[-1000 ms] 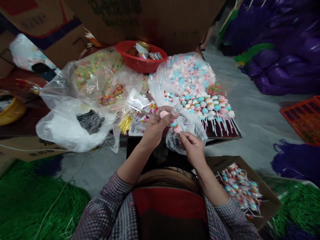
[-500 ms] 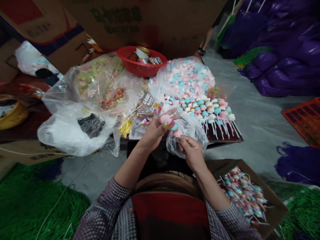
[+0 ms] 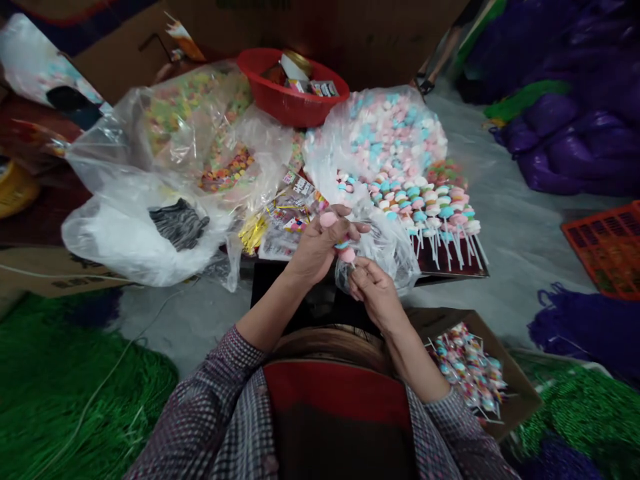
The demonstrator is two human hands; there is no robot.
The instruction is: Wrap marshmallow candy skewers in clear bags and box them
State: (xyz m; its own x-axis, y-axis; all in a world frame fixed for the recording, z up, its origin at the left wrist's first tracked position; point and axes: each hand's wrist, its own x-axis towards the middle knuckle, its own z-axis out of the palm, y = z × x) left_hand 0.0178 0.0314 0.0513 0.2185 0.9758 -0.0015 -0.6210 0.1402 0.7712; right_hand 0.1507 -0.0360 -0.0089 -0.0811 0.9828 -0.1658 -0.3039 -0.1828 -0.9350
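Pink and blue candy pieces are threaded on a white stick as a marshmallow skewer [image 3: 347, 255], held tilted in front of me. My left hand [image 3: 314, 250] is closed around its upper part, so some of the middle pieces are hidden. Below it, my right hand [image 3: 375, 285] pinches the stick near the lowest pink piece. Whether a clear wrapper covers the candy is hard to tell. Printed wrapper bags [image 3: 299, 193] and gold twist ties [image 3: 253, 233] lie just beyond my left hand. Rows of marshmallow skewers [image 3: 425, 203] rest on the table to the right.
Behind stand a red bowl [image 3: 300, 100], a bag of marshmallows [image 3: 395, 133] and a bag of gummy candy [image 3: 195, 120]. A cardboard box [image 3: 517, 393] with wrapped skewers sits low right. Green shredded filler [image 3: 90, 380] covers the floor at left; an orange crate [image 3: 605, 247] is right.
The view has tilted down, so the table's contents sit higher in the picture. My left fingers now wrap over the skewer's middle, covering more of it. My right hand still pinches the stick.
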